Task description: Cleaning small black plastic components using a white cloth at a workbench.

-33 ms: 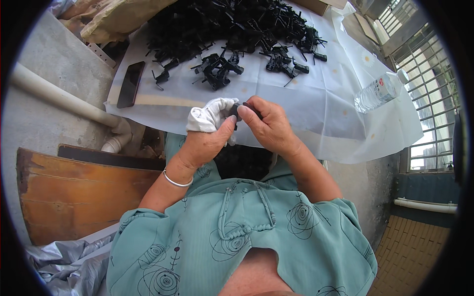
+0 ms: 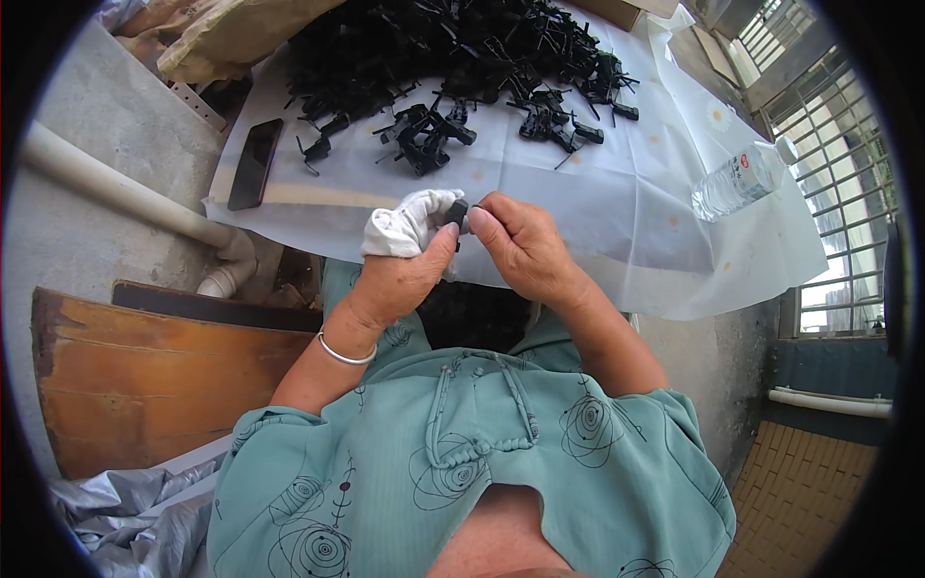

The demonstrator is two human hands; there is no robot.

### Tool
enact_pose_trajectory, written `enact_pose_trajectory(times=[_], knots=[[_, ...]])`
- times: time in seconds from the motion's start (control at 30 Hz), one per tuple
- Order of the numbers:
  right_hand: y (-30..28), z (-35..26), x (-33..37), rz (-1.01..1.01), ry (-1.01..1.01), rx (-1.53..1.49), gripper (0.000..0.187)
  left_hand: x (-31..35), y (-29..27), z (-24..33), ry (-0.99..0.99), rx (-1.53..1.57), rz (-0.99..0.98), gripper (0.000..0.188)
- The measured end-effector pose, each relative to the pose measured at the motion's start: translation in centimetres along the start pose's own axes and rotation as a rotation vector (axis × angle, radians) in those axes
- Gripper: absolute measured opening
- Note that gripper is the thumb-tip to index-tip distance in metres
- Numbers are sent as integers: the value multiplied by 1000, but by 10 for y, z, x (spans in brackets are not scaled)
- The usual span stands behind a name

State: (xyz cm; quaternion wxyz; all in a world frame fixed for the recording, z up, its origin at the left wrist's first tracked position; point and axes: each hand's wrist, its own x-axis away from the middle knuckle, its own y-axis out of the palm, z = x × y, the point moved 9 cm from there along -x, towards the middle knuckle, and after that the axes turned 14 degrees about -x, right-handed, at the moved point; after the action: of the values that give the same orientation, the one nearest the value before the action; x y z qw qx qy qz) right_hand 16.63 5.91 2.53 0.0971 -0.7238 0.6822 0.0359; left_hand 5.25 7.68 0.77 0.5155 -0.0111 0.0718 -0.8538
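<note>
My left hand (image 2: pixel 400 279) has a white cloth or glove (image 2: pixel 393 233) over its fingers, while the thumb is bare. Between that thumb and the covered fingers it holds a small black plastic part (image 2: pixel 457 214). Thumb and forefinger of my right hand (image 2: pixel 528 249) pinch together at the part's right side; what lies between them is mostly hidden. Both hands are above the near edge of the table. Beyond them lies a large heap of similar black parts (image 2: pixel 434 48) with thin stems, and a smaller cluster (image 2: pixel 424 137) sits closer to me.
White plastic sheeting (image 2: pixel 617 217) covers the table. A dark phone (image 2: pixel 255 164) lies at its left edge, and a clear water bottle (image 2: pixel 737 181) lies at the right. A cardboard box (image 2: pixel 612 10) is at the back. A pipe (image 2: pixel 125 188) and a wooden board (image 2: pixel 164 371) are on the left.
My right fingertips have shifted slightly, and a dark piece that showed along them is now mostly out of sight. More of the black part in my left hand shows.
</note>
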Motion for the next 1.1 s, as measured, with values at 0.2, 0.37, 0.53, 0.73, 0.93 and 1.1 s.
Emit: enact_pose_trajectory(times=[0.2, 0.37, 0.53, 0.73, 0.93, 1.1], knots=[[10, -6, 5, -118, -23, 71, 29, 0, -1, 2, -56, -19, -28, 30], [11, 1, 6, -138, 88, 7, 30, 0, -6, -7, -79, 55, -16, 29], [16, 11, 1, -117, 59, -24, 30, 4, -6, 6, 53, -223, 40, 28], [24, 42, 1, -25, 148, -119, 30, 8, -5, 15, 304, -652, 179, 28], [12, 18, -4, -53, 38, -33, 24, 1, -18, 5, 127, -212, 147, 29], [16, 21, 3, -258, 46, 234, 16, -2, -21, -9, 1, 79, 52, 29]])
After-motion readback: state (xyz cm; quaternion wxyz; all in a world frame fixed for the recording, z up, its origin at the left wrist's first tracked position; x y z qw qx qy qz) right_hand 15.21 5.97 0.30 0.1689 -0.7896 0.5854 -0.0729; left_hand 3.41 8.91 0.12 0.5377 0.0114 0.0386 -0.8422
